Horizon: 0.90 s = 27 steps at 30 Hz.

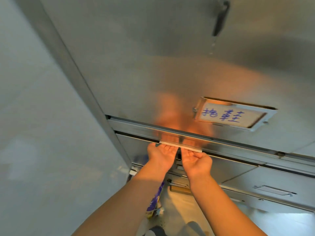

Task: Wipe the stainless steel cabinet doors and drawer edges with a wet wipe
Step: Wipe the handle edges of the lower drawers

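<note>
Palms up, my left hand (159,155) at 9 o'clock, right hand (196,161) at 3, unclenched, straight fingers pressing folded white wet wipe (180,147) onto lower edge of grey stainless steel cabinet door (153,65) to scrub it.

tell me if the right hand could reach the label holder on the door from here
Probably yes. The right hand presses the wet wipe against the lower edge of the cabinet door; the label holder sits above and to its right on that door, nothing between them.

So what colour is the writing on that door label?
Blue, on a white label; it shows clearly in the head view.
</note>
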Tool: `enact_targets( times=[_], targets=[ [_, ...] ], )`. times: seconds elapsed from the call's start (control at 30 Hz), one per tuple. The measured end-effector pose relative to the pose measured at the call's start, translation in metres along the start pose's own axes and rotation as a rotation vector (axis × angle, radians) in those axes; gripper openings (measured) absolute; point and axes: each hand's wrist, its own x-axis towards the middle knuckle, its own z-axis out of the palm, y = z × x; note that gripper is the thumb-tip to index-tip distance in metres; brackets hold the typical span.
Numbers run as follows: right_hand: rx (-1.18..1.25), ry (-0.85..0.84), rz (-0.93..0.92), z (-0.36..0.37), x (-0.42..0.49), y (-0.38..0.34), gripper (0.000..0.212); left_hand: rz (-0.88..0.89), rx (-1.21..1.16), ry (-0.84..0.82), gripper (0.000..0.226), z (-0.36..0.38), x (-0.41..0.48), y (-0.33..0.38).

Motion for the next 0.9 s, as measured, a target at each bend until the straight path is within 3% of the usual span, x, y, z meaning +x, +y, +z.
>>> enact_targets(
  times=[0.13, 0.47, 0.9],
  targets=[
    [0.004, -0.001, 0.021, 0.013, 0.001, 0.057, 0.06, 0.023, -0.028, -0.014, 0.059, -0.017, 0.001, 0.057],
    [-0.044, -0.058, 0.078, 0.032, 0.009, 0.152, 0.045, 0.072, -0.121, -0.039, 0.056, -0.045, 0.006, 0.151],
    [-0.114, -0.082, 0.098, 0.031, 0.011, 0.15, 0.041, 0.163, -0.1, 0.001, 0.052, -0.045, 0.006, 0.14]
  ],
)
